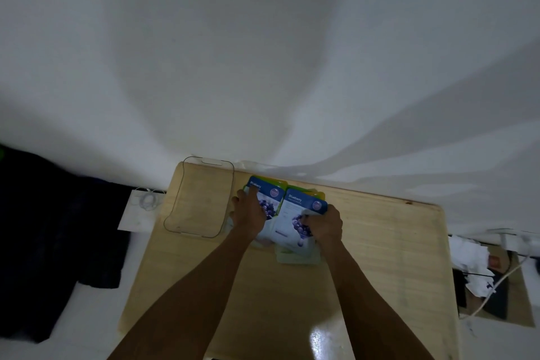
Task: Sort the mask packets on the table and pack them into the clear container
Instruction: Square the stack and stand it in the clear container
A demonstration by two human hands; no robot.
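Centre of frame: we see 2 blue blueberry mask packets side by side on a pile of packets on the wooden table (380,257). Left hand (249,215) lies flat, fingers spread, on the left packet (270,194). Right hand (325,225) is curled over the right packet (301,207), pinching its edge. Green and yellow packets (295,257) poke out beneath. Clear container (201,199) sits just left of the pile, nothing visible inside.
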